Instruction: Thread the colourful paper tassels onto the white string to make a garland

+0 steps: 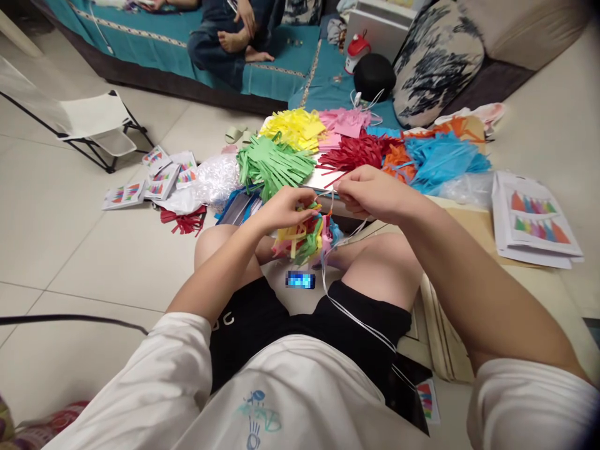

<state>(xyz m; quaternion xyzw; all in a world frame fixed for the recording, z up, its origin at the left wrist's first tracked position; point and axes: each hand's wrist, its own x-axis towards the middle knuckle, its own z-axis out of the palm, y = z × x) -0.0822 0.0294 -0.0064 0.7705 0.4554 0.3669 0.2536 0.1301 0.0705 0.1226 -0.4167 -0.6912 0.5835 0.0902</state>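
Between my knees hangs a bunch of multicoloured tassels [313, 236] in yellow, green, pink and blue. My left hand [291, 207] is closed at the top of the bunch, pinching the white string there. Opposite it, my right hand [359, 187] is closed on the white string [324, 275], fingers pressed together. The string's loose end trails down over my right thigh. Just beyond my hands lie bundles of cut tissue fringe: green [274, 161], yellow [295, 129], dark red [354, 150] and blue [443, 159].
Printed tassel packets lie on the floor [159, 175] at left, and another packet [537, 215] lies at right. A white folding chair [96, 122] stands at far left. A person's bare foot [233, 41] rests on the teal sofa [159, 37]. A red-lidded bottle [357, 53] stands there too.
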